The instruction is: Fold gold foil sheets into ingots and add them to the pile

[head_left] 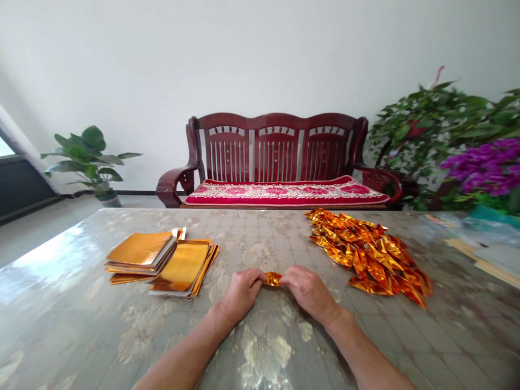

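Between my two hands is a small folded gold foil paper ingot [273, 279], shiny and boat-shaped, just above or on the tabletop. My left hand [244, 292] pinches its left tip, and my right hand [309, 290] pinches the right tip. The fingers of both hands cover the ends of the paper. To the left lie two overlapping stacks of flat gold foil sheets, one stack [140, 249] behind and another stack [184, 265] nearer. A heap of folded gold paper ingots [365, 252] spreads over the table on the right.
The table [162, 336] has a glossy, flower-patterned cover. At its right edge lie clear plastic and cardboard pieces [483, 262]. Beyond the table stands a dark red wooden bench [276, 146] with a patterned cushion. Potted plants flank it, one with purple flowers [483, 165].
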{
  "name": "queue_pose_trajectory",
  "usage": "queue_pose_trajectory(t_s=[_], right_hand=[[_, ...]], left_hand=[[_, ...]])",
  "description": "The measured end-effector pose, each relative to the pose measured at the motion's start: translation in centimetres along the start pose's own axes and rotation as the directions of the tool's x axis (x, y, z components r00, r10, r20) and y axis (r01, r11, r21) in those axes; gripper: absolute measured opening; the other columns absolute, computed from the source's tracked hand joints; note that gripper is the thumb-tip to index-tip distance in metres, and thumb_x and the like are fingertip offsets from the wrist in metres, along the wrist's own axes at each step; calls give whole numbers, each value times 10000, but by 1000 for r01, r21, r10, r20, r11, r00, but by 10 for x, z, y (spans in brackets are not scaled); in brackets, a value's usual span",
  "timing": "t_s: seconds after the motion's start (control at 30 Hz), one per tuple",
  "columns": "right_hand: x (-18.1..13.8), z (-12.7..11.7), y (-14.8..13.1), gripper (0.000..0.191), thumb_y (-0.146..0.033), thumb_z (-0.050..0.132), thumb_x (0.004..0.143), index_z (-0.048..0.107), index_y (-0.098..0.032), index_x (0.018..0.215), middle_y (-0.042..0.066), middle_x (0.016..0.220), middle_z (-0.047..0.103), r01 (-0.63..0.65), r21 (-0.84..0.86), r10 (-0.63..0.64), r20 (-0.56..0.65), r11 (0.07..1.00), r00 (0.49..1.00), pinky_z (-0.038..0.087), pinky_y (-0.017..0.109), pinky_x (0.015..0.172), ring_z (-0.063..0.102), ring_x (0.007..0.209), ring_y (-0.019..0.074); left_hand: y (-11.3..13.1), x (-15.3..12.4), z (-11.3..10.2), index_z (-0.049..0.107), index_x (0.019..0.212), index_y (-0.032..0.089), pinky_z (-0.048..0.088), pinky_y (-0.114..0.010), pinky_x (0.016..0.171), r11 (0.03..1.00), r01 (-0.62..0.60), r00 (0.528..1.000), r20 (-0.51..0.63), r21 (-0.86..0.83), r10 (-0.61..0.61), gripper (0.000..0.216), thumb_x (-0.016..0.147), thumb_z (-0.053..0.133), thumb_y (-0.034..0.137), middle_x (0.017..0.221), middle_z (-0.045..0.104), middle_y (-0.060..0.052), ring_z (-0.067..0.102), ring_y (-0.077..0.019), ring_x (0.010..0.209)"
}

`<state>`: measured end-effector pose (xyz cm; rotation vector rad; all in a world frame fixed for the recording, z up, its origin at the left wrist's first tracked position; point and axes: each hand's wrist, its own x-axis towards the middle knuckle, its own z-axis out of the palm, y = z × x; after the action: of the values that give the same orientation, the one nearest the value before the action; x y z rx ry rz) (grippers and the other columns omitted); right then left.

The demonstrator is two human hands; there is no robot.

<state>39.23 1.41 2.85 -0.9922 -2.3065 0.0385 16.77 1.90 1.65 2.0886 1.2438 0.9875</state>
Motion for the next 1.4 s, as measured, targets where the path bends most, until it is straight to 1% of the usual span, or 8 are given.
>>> queue_pose_trajectory(t_s=[0.17, 0.37, 0.53, 0.63, 0.77, 1.0, 1.17, 1.4], right_hand=[[1, 1, -2, 273, -138, 478, 972, 720, -210, 869, 25, 767, 654, 5, -37, -6, -32, 999, 999, 456, 246, 695, 615, 748, 151], [4, 4, -10, 251, -141, 496, 960, 720, -203, 866, 31, 782, 667, -30, -37, 29, -27, 999, 999, 465, 248, 704, 620, 759, 154], [9, 4, -20, 218, -195, 513, 964, 712, -205, 875, 30, 838, 678, -139, 94, 139, 7, 986, 990, 473, 244, 747, 633, 803, 149], [12, 5, -23, 289, -228, 480, 982, 697, -202, 792, 23, 790, 659, -238, 143, 244, -23, 961, 969, 468, 240, 712, 631, 768, 148], [13, 8, -22, 217, -199, 550, 921, 713, -213, 779, 14, 782, 666, -330, 212, 348, -54, 920, 936, 478, 241, 711, 644, 757, 152], [11, 10, -19, 134, -193, 607, 869, 725, -250, 900, -4, 852, 734, -357, 299, 384, -35, 885, 923, 518, 265, 757, 692, 811, 170], [9, 12, -16, 245, -215, 585, 885, 731, -266, 1075, 24, 1000, 758, -293, 311, 330, -72, 904, 941, 551, 297, 821, 709, 908, 193], [10, 13, -15, 248, -190, 604, 872, 764, -268, 1045, 23, 887, 758, -313, 274, 345, -77, 909, 935, 553, 274, 747, 713, 813, 183]], left_hand=[[12, 3, -2, 727, 867, 243, 484, -199, 718, 999, 45, 999, -24, 18, -45, 239, 804, 545, 102, 815, 753, 27, 682, -136, 756], [17, 6, 0, 722, 703, 205, 441, -216, 610, 991, 133, 985, -110, -29, -136, 217, 850, 572, 260, 659, 713, 18, 632, -140, 621], [3, 9, 7, 726, 741, 193, 451, -213, 604, 970, 209, 964, -139, -121, -226, 122, 771, 608, 199, 682, 726, 18, 635, -133, 608], [-1, 9, 11, 735, 777, 198, 469, -221, 613, 957, 226, 959, -129, -185, -251, 132, 772, 604, 217, 708, 736, 14, 640, -137, 624], [-2, 10, 16, 748, 824, 193, 485, -230, 622, 932, 243, 953, -113, -268, -281, 159, 767, 606, 237, 740, 746, 2, 650, -146, 645], [-3, 11, 18, 713, 814, 166, 505, -231, 616, 870, 244, 951, -71, -428, -301, 128, 740, 631, 231, 756, 743, -20, 669, -156, 660], [-1, 11, 16, 704, 829, 173, 529, -242, 625, 837, 243, 950, -54, -490, -308, 132, 722, 652, 230, 761, 752, -22, 689, -168, 681], [-1, 11, 15, 725, 813, 170, 526, -241, 596, 791, 277, 942, -5, -546, -334, 148, 711, 656, 251, 702, 745, -9, 667, -152, 607]])
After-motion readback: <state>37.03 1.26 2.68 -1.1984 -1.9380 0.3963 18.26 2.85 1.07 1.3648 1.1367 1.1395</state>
